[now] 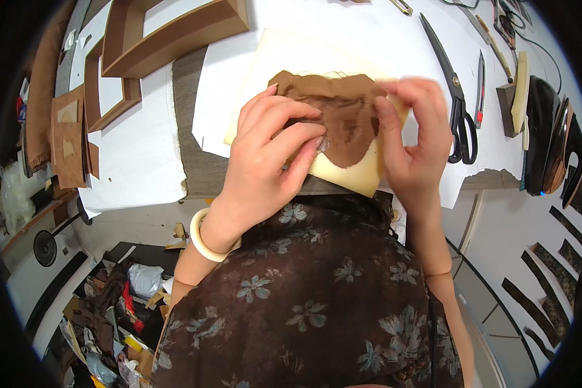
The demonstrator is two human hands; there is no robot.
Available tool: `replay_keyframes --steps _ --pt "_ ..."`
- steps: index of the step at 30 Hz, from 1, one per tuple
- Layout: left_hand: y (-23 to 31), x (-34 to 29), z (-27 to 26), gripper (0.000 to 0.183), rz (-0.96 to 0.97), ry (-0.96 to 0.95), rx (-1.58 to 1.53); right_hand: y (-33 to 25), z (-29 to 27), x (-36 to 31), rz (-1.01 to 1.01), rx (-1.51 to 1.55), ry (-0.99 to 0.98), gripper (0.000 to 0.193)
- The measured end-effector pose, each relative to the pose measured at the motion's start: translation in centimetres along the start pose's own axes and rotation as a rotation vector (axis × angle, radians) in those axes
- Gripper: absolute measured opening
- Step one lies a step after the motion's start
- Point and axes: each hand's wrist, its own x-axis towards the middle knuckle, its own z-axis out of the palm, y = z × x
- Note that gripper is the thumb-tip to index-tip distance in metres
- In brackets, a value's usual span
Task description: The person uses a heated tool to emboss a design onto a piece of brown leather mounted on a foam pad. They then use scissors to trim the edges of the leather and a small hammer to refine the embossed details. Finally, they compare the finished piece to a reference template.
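A brown fabric piece (pixel 350 129) with a rounded lower end and creased surface lies on a pale yellow sheet (pixel 346 176). Loose threads show along its top edge. My left hand (pixel 268 145) rests over its left part, fingers curled and thumb against the fingertips at the fabric; a small pale, shiny bit shows beside the thumb. At the right edge, my right hand (pixel 420 129) has thumb and forefinger close together on the fabric's rim, slightly blurred. What lies under the left palm is hidden.
Black scissors (pixel 456 90) and a red-and-grey craft knife (pixel 480 90) lie right of the work. Brown box frames (pixel 168 42) stand at the back left, near brown leather pieces (pixel 68 139). A heap of scraps (pixel 110 317) fills the lower left; dark strips (pixel 543 284) lie at right.
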Motion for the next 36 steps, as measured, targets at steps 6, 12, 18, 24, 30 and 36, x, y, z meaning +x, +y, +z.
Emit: replay_keyframes --steps 6,12,18,24,30,36 --pt "-1.1 -0.2 -0.6 0.023 0.081 0.026 0.030 0.5 -0.8 -0.1 0.150 -0.071 -0.201 0.049" --pt "-2.8 -1.4 -4.0 0.029 0.082 0.082 0.179 -3.6 -2.3 -1.7 0.361 -0.019 -0.233 0.040" --pt "-0.6 -3.9 -3.8 0.011 -0.345 0.286 -0.023 -2.1 -0.6 -2.3 0.273 0.087 -0.194 0.035" --pt "1.0 -3.4 -2.4 0.011 -0.386 0.156 0.149 -2.2 1.1 -2.3 0.094 0.169 -0.189 0.033" --pt "0.7 -3.5 -1.8 0.012 -0.441 0.185 0.167 -2.1 2.1 -3.0 0.046 0.135 -0.183 0.034" --pt "0.3 -4.1 -1.5 0.010 -0.505 0.247 0.101 -1.9 2.3 -3.2 0.036 0.140 -0.186 0.034"
